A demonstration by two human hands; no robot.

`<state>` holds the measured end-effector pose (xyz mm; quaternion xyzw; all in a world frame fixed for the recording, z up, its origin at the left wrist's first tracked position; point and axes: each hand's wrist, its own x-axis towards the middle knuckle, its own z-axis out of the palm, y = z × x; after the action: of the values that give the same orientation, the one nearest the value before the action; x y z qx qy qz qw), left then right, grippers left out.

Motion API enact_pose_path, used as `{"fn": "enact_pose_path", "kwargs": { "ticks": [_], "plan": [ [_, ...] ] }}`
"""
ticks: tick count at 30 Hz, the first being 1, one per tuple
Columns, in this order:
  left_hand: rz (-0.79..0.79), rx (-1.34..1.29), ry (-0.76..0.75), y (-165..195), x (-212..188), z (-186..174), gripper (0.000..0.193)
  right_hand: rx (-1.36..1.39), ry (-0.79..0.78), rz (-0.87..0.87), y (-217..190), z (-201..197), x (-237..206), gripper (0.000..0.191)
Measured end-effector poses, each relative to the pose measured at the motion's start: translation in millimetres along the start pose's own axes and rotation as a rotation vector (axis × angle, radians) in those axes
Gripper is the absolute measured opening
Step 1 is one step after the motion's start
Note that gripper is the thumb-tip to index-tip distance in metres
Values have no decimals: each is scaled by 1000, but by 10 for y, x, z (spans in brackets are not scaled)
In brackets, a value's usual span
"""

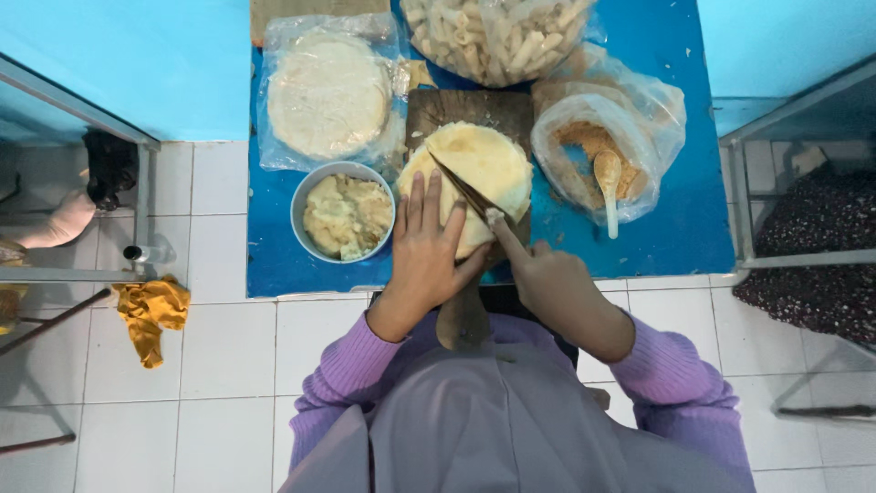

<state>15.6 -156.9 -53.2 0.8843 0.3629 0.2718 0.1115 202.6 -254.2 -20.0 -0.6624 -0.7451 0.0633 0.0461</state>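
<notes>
Wrappers (479,169) stacked on board (456,110), left hand (427,246) flat, fingers spread on stack, right hand (538,269) pinching knife (465,190), bowl (343,212) at 9 o'clock.

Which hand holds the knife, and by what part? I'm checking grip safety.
The right hand holds the knife by its handle, forefinger along the top. The left hand presses flat on the wrappers.

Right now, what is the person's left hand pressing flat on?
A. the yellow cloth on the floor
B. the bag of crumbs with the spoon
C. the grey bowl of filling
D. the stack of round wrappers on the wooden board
D: the left hand lies with its fingers spread on the stack of round wrappers, while the right hand draws a knife across it.
</notes>
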Motion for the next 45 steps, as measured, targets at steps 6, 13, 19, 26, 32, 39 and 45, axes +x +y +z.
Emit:
{"fn": "enact_pose_path", "kwargs": {
  "ticks": [6, 13, 19, 26, 32, 39, 45],
  "plan": [
    [100, -93, 69, 65, 77, -299, 62, 141, -28, 5, 160, -159, -216, 69],
    [49, 82, 43, -82, 301, -858, 42, 339, 17, 22, 148, -206, -308, 58],
    [30, -15, -351, -594, 841, -511, 54, 446, 113, -1, 143, -121, -314, 55],
    [-110, 35, -446, -956, 907, -160, 72, 476, 121, -1, 156, -19, -334, 55],
    [-187, -91, -520, -1165, 1044, -80, 63, 455, 92, 20, 146, -2, -299, 56],
    [-186, -156, -564, -1312, 1144, 34, 50, 426, 155, 6, 110, 17, -216, 57],
    [-204, -198, -520, -1369, 1133, 57, 52, 377, 150, -13, 134, 75, -24, 55]
  ]
}}
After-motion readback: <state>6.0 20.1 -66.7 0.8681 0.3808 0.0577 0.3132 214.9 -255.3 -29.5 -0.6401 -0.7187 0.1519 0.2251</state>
